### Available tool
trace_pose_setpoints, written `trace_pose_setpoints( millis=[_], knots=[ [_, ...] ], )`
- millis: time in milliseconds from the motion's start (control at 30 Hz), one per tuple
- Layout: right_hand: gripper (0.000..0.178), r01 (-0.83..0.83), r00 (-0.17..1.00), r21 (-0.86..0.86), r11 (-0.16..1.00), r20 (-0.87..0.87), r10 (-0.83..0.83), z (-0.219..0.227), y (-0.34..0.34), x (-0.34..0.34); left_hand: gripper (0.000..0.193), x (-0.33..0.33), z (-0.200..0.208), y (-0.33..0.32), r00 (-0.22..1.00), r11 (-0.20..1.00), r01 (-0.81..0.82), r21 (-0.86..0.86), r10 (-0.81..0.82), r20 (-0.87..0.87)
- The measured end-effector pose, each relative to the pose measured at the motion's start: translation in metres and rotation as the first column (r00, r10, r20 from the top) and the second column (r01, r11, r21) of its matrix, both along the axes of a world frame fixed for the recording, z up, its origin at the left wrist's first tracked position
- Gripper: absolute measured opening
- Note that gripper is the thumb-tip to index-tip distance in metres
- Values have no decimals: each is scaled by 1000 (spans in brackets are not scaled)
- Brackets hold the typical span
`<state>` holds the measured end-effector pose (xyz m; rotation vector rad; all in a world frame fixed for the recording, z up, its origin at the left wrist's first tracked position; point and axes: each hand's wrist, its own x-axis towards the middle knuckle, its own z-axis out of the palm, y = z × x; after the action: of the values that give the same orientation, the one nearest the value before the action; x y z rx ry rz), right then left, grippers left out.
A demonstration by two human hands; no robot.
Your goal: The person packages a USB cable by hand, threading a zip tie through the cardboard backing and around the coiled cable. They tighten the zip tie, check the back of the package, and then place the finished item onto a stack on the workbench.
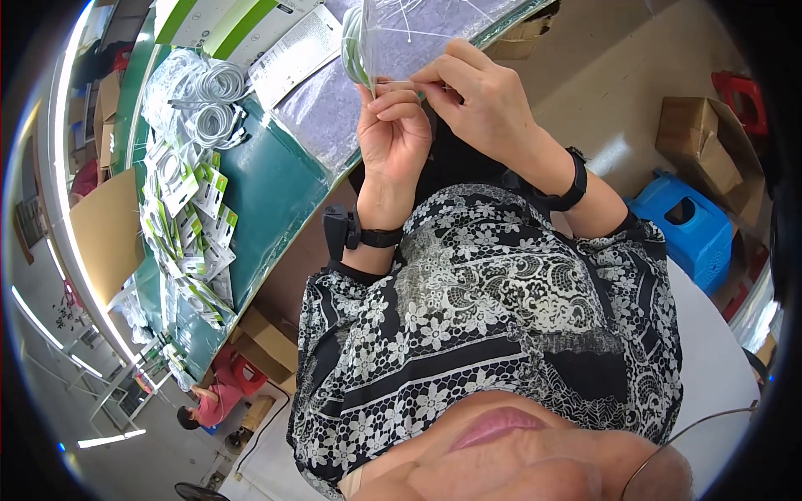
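A coil of pale grey-green cable (354,52) in a clear plastic bag stands on edge above the table's front edge. My left hand (391,138) is closed on the lower end of this bagged cable, palm turned toward me. Close against its fingertips, my right hand (484,93) is closed in a pinch. What lies between the right fingertips is too small to make out. Thin white plastic ties (408,23) lie on the purple mat (317,125) behind the hands; one white strip runs from beside the bag toward the right knuckles.
Left on the green table (276,175) lie bagged cable coils (215,123) and a heap of carded packages (192,217). A printed sheet (294,58) and green-white boxes (225,25) sit behind. A blue stool (685,225) and cardboard box (702,142) stand right. A person (210,405) sits far off, lower left.
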<state>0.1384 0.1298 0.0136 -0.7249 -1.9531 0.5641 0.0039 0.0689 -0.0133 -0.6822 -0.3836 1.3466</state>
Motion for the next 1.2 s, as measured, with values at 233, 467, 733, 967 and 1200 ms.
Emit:
trace_pose_setpoints(
  millis=[233,467,733,967,1200],
  knots=[
    [9,6,1000,-1,1000,-6,-6,2,-1,0,20,1,0,0,1000,1000,2,3,-2,-6],
    [9,5,1000,0,1000,-9,-5,1,-2,-1,20,0,-2,0,1000,1000,2,4,-2,-15],
    [9,-3,1000,6,1000,-11,3,0,-2,-1,21,0,-1,0,1000,1000,12,-13,-12,-2],
    [13,-37,999,-12,999,-21,37,4,-2,-3,26,2,-14,1,965,999,-31,9,32,-261],
    [21,-247,960,-325,913,-211,185,-11,5,8,36,3,-14,-6,610,997,-19,-72,-45,-791]
  ],
)
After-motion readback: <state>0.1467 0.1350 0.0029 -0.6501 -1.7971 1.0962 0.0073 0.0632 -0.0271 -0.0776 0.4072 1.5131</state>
